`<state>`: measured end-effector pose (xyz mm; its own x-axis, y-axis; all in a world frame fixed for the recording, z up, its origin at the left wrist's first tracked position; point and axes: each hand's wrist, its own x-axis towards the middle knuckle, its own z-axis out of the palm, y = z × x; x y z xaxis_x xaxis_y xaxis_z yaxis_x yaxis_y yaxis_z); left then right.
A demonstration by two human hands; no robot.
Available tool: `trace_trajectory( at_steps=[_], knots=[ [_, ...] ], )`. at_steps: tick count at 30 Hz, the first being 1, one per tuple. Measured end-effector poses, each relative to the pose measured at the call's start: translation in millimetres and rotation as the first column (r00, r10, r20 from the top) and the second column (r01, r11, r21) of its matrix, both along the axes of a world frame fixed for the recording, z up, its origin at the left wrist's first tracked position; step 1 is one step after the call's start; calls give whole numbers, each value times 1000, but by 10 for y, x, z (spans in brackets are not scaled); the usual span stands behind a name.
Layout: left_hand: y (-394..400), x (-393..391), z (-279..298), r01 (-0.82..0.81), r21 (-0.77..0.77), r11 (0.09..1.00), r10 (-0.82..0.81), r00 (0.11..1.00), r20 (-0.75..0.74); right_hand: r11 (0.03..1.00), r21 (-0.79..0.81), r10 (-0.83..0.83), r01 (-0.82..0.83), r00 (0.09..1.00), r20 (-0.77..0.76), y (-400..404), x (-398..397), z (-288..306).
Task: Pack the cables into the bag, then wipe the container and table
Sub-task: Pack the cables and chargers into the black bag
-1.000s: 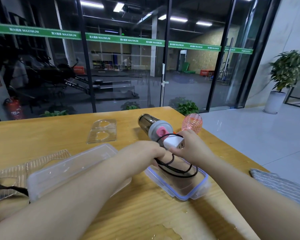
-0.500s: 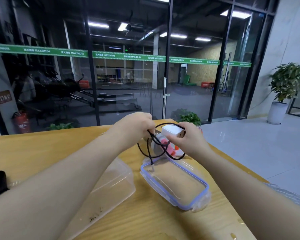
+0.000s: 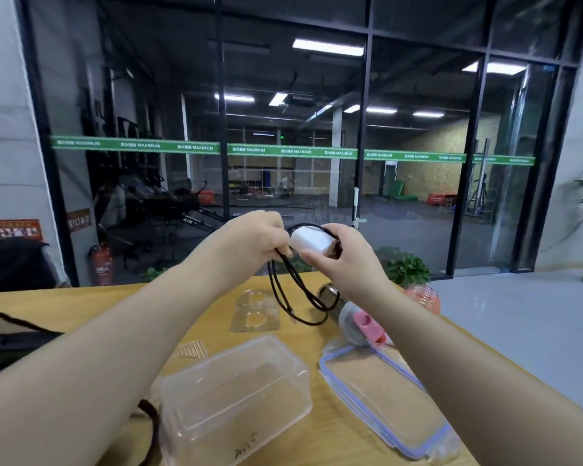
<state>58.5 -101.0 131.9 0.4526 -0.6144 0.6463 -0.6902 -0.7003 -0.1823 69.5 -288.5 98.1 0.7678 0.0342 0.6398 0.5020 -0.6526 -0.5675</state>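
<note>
I hold both hands up in front of me, above the table's (image 3: 81, 307) far edge. My left hand (image 3: 249, 242) is curled round the black cable (image 3: 295, 294), pinching its strands at the top, and the loops hang down from my fingers toward the tabletop without clearly touching it. My right hand (image 3: 339, 260) grips the white charger (image 3: 312, 242), thumb beneath and fingers over the far side; the charger sits between my two hands, touching both, and a turn of cable arcs over its top. Below my left forearm sits the clear container (image 3: 236, 398), open side up, with some dark marks on its near wall. Below my right forearm, just beside the container, lies its lid (image 3: 384, 408) with a blue rim, flat on the table. Beyond the lid, under my right wrist, a bottle (image 3: 347, 314) lies on its side with a grey cap and a pink tab. Further right of it, near the table edge, there is a pink ribbed thing (image 3: 424, 297), partly hidden by my arm. Below my left hand, past the container, a clear plastic tray (image 3: 254, 314) with two hollows lies flat. Far off to the left of my left arm is the black bag (image 3: 4, 341), and a dark strap (image 3: 148, 428) curls by the container's near left corner.
</note>
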Motion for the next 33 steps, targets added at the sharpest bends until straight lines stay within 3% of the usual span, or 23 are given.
trace_trajectory(
  at_steps=[4, 10, 18, 33],
  knots=[
    [398, -29, -32, -106, -40, 994, 105, 994, -12, 997, -27, 79, -79, 996, 28, 309, -22, 26],
    [1026, -140, -123, -199, 27, 980, 199, 980, -19, 974, -29, 228, -227, 973, 40, 777, -112, 67],
    [1678, -430, -160, -255, -192, 948, 259, 966, -8, 923, -9, 384, -384, 922, 53, 1480, -219, 92],
    [2888, -990, -169, -393, -301, 869, 453, 876, 166, 759, 133, 650, -638, 754, -96, 2867, -466, -83]
  ],
)
